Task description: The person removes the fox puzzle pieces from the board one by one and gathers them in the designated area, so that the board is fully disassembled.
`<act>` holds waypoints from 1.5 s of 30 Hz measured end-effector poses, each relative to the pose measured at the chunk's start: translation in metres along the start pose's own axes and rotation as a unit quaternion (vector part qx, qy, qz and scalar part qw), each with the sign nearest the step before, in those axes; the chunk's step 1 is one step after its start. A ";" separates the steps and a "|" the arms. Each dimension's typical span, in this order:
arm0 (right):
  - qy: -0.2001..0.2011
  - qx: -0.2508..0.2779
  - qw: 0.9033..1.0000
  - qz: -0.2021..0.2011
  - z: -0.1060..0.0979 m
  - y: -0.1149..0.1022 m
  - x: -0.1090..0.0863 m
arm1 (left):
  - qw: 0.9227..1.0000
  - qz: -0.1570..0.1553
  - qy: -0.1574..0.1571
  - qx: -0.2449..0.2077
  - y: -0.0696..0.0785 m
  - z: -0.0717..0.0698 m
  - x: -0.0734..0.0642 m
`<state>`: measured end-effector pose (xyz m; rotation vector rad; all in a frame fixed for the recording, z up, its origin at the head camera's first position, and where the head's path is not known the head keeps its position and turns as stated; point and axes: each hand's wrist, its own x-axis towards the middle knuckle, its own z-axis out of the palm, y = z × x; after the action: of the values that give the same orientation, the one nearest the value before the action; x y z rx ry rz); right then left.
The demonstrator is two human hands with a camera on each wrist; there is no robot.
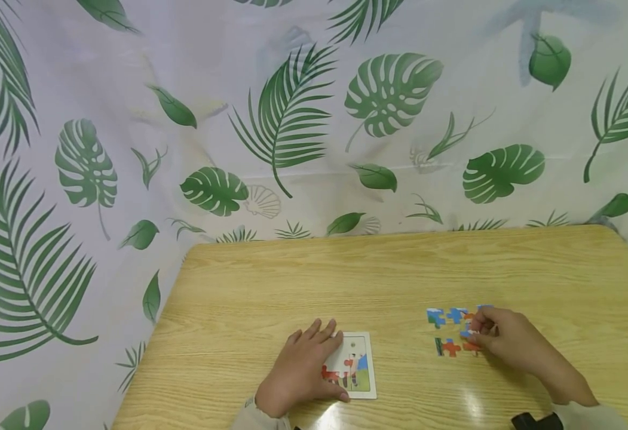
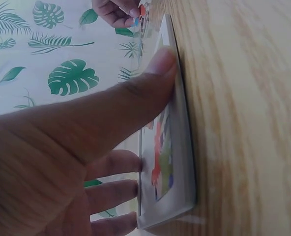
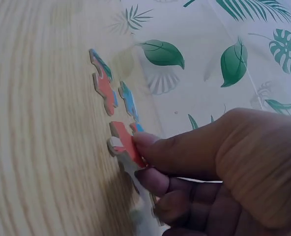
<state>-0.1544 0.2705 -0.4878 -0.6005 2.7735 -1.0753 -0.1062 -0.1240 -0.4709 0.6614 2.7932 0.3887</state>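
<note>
My left hand [image 1: 305,367] lies with spread fingers over the left part of a white-framed puzzle board [image 1: 364,394], partly hiding its picture. In the left wrist view, the thumb [image 2: 160,64] rests on the near edge of the frame and the other fingertips touch its far side. Over to the right, my right hand [image 1: 512,340] pinches a red and white jigsaw piece [image 3: 126,140] between thumb and forefinger. Several loose pieces lie beside that hand, among them a blue and green piece [image 1: 435,316] and a red one [image 1: 450,347]. The hand hides part of the group.
The wooden table [image 1: 292,280] carries the board and the loose pieces, with bare wood between them. Behind it and along the left hangs a white cloth [image 1: 303,209] printed with green leaves. A black band [image 1: 536,421] sits at the right wrist.
</note>
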 end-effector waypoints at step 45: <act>-0.143 0.082 0.975 -0.151 0.068 -0.115 0.046 | 1.000 0.012 0.005 -0.012 0.005 0.002 0.002</act>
<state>-0.1432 0.1330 -0.4597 -1.0853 2.3717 -1.1500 -0.1051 -0.1188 -0.4720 0.6915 2.7873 0.4300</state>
